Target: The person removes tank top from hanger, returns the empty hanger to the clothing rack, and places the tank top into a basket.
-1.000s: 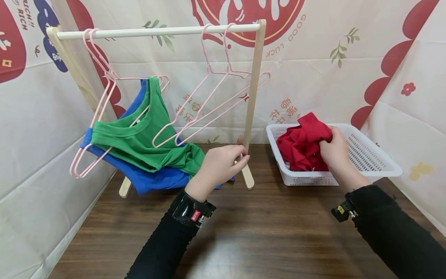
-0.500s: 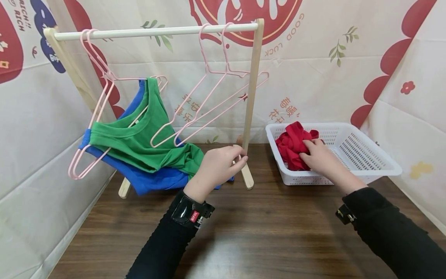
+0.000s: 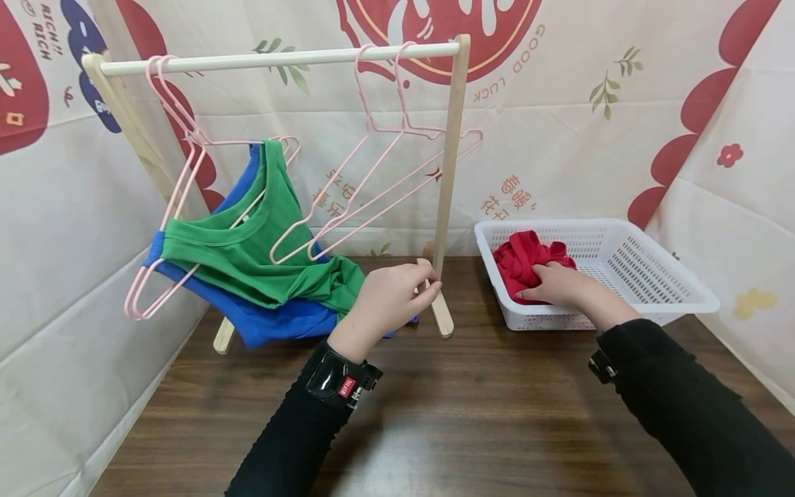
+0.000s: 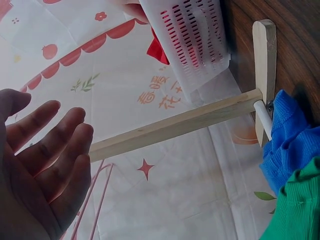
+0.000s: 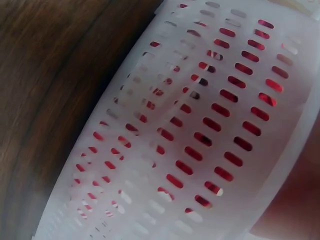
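A crumpled red cloth [image 3: 522,259] lies in the left part of a white plastic basket [image 3: 671,298]. My right hand [image 3: 568,286] reaches over the basket's front rim and holds a bunch of the cloth between thumb and fingers; some fingertips are hidden in the folds. In the right wrist view, red shows through the slots of the basket wall [image 5: 165,120]. My left hand [image 3: 391,297] hovers loosely curled beside the rack's right post [image 3: 451,159], with nothing in it. The left wrist view shows that hand's palm and relaxed fingers [image 4: 65,132].
A wooden rack with a white rail [image 3: 273,59] stands at the left. A green tank top [image 3: 248,255] and a blue garment [image 3: 273,328] hang from pink hangers at its left end. Two bare pink hangers [image 3: 363,200] hang toward the right. Printed cloth walls enclose the brown table [image 3: 472,414].
My right hand has lowered the lifted red cloth into the basket and moved left and deeper into the pile. My left hand has stayed put beside the post.
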Tool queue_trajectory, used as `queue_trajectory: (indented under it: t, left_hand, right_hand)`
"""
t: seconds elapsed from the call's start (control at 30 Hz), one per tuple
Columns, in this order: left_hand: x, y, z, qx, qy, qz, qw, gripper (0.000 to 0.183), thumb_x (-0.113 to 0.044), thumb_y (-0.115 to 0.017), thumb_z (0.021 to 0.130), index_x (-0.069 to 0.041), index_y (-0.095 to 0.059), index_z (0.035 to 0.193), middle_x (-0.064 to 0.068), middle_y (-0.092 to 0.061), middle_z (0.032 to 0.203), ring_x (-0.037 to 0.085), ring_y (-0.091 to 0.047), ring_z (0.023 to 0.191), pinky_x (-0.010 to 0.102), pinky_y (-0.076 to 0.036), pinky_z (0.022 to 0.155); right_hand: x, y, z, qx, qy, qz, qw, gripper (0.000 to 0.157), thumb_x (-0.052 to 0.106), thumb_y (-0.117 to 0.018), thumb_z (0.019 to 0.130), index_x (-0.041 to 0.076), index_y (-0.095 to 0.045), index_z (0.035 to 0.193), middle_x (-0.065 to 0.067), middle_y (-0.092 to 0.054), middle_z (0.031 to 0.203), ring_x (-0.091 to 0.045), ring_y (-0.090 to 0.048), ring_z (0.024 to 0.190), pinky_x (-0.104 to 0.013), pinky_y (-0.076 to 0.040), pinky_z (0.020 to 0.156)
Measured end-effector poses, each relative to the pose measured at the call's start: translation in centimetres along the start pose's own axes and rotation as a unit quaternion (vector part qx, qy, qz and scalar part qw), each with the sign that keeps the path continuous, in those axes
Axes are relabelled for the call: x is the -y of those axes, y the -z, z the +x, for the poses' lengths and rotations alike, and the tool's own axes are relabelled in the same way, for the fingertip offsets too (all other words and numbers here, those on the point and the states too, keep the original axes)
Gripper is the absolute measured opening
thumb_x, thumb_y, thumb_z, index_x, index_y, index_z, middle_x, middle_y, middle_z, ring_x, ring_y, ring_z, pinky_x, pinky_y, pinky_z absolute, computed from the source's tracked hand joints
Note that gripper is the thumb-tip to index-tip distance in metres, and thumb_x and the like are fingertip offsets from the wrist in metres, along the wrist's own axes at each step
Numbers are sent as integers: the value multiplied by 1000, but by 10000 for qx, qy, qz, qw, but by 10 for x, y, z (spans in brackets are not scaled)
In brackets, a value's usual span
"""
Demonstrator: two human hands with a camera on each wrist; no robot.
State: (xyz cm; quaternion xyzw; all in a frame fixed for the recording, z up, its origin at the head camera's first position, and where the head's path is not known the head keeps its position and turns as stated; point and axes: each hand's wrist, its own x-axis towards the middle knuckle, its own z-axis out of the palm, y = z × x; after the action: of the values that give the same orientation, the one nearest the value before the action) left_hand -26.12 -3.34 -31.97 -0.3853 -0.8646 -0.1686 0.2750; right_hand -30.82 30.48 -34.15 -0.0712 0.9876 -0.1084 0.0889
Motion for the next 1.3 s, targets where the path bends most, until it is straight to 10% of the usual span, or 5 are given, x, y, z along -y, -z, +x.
queue_trajectory:
  t: [0.77, 1.3]
  left_hand:
    - [2, 6, -11, -35, -360, 601, 9975, 15, -28, -63, 94, -14, -69, 93, -5, -60, 70, 7, -53, 56, 19, -32, 45]
    - [8, 46, -18, -767, -907, 1115, 9866, 15, -25, -65, 92, -11, -69, 90, 0, -64, 77, 13, -60, 62, 25, -46, 51]
  right_hand:
    - [46, 28, -38, -713, -206, -578, 9956, 76, 50, -63, 88, -6, -44, 135, -32, -53, 120, -47, -53, 100, -62, -47, 75]
    - [123, 23, -65, -1620, 830, -878, 9794, 73, 49, -64, 88, 3, -46, 142, -24, -48, 138, -43, -44, 126, -62, -36, 98]
